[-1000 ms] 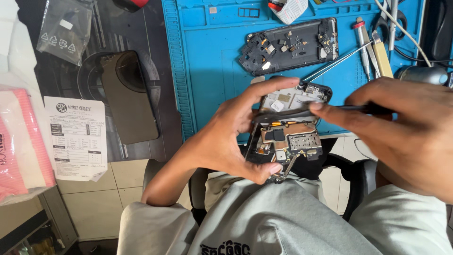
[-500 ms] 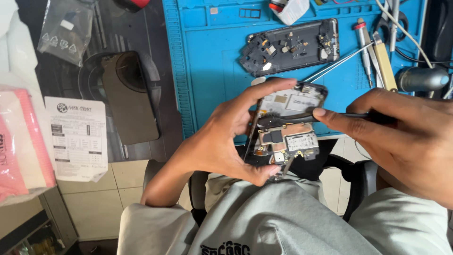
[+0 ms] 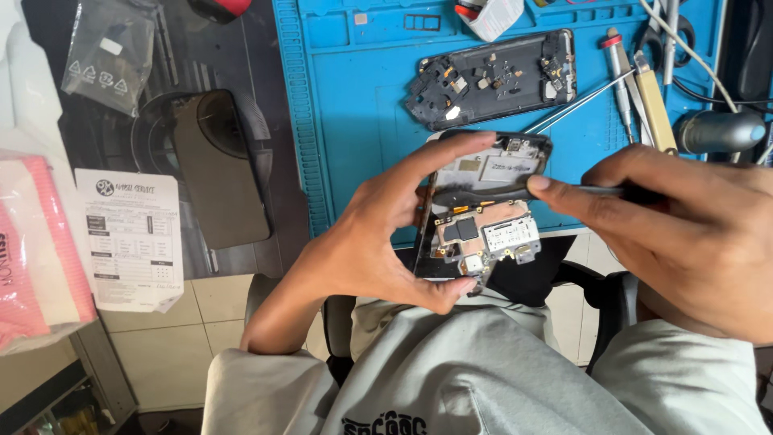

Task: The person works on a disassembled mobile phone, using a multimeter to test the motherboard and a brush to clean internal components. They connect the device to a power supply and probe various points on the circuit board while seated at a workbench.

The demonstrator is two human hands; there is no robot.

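My left hand (image 3: 378, 234) grips an opened phone body (image 3: 487, 221) by its long edges, thumb at the bottom and fingers over the top, with the circuit boards facing up. My right hand (image 3: 684, 234) holds a thin dark tool (image 3: 515, 193) whose tip lies across the middle of the phone's boards. The phone hangs over the near edge of a blue work mat (image 3: 362, 121), above my lap.
A removed phone frame (image 3: 491, 80) lies on the mat beyond the phone. Screwdrivers and tweezers (image 3: 636, 89) lie at the right. A dark phone back cover (image 3: 217, 169), a printed paper slip (image 3: 133, 238), a clear bag (image 3: 109, 56) and a pink pack (image 3: 36, 258) sit left.
The phone and both hands have shifted slightly up and away from me over the mat edge. The tool tip stays across the boards.
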